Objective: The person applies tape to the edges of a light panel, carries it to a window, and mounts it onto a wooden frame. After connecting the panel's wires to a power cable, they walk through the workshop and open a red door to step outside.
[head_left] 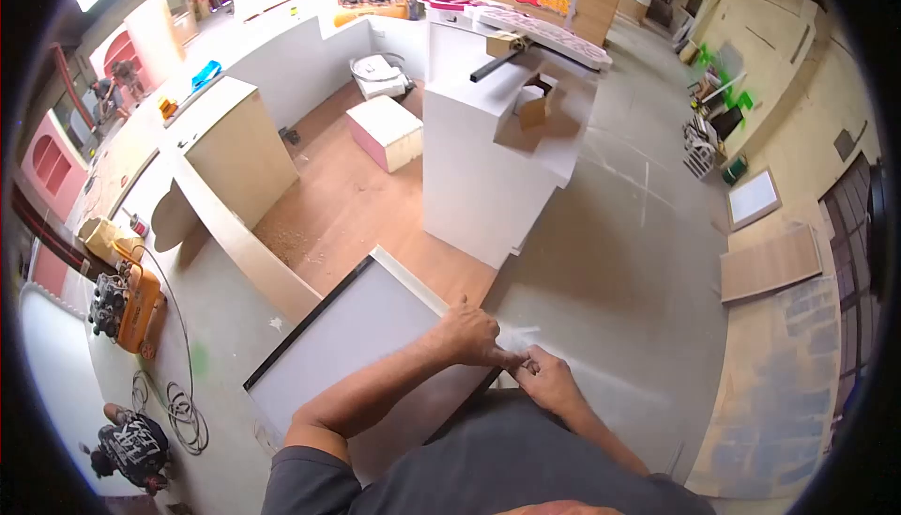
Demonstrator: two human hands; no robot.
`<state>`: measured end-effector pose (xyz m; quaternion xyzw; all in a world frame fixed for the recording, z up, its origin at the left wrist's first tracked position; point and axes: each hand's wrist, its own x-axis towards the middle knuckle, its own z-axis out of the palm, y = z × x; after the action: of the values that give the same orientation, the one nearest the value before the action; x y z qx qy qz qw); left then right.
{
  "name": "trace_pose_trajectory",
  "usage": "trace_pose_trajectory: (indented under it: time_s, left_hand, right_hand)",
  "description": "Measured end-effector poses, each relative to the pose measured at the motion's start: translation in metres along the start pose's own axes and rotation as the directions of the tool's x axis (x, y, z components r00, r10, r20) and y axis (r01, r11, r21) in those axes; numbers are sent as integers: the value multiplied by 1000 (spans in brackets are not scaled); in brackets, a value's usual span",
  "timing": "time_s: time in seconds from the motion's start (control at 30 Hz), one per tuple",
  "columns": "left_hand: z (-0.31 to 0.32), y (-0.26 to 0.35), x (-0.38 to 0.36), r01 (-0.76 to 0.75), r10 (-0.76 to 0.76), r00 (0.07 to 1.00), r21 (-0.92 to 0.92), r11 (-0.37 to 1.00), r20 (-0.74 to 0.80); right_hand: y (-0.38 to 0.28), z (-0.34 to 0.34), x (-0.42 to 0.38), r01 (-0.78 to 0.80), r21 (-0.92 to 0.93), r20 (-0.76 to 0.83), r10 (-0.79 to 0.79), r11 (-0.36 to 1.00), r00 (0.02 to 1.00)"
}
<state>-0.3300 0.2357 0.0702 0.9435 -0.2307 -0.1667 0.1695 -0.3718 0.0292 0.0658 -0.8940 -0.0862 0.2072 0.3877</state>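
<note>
A large pale panel (361, 337) with a black strip along its left edge and a whitish strip along its upper right edge lies tilted in front of my body. My left hand (474, 335) is closed at the panel's right corner, its fingers bent towards my right hand. Close beside it, my right hand (546, 379) is also closed, its fingertips meeting the left hand's. Whatever the fingers pinch is too small to make out. My left forearm crosses over the panel.
A white cabinet (469, 158) stands ahead, with a white-topped box (387, 130) left of it. An orange compressor (141, 308) and coiled hose (188, 416) are at left. One person (131, 445) is at lower left, others farther back. Boards (770, 266) lean at right.
</note>
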Motion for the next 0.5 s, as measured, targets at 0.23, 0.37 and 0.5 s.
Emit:
trace_pose_trajectory:
  time_s: [0.23, 0.37, 0.5]
  left_hand:
    - [3, -1, 0, -8, 8, 1000, 44, 999, 1]
    - [12, -4, 2, -42, 43, 998, 30, 999, -44]
    - [1, -2, -3, -47, 47, 999, 17, 999, -27]
  right_hand:
    - [17, -4, 18, -184, 415, 309, 52, 891, 950]
    - [33, 13, 11, -33, 445, 125, -25, 895, 992]
    - [36, 28, -4, 144, 517, -109, -102, 844, 989]
